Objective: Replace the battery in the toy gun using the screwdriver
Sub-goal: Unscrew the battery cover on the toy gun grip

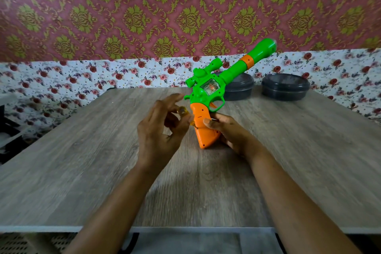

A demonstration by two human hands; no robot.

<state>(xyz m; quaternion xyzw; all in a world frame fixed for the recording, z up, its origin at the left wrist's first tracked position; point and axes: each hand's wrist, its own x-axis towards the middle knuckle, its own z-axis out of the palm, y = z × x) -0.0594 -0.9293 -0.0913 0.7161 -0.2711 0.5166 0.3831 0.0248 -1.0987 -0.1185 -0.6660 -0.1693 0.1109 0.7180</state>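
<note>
The toy gun [214, 86] is green with an orange grip and an orange band on its barrel. It stands tilted, grip down on the wooden table [82, 161], barrel pointing up and to the right. My right hand [226, 132] grips the orange grip from the right side. My left hand [162, 128] holds a small yellow-handled screwdriver [185, 114], its tip against the left edge of the grip. The upper fingers of that hand are spread and blurred. Most of the screwdriver is hidden by my fingers.
Two dark round lidded containers [285, 86] [239, 86] stand at the back of the table behind the gun. A flower-patterned cloth runs along the far wall. Dark objects lie off the table's left edge [8, 130].
</note>
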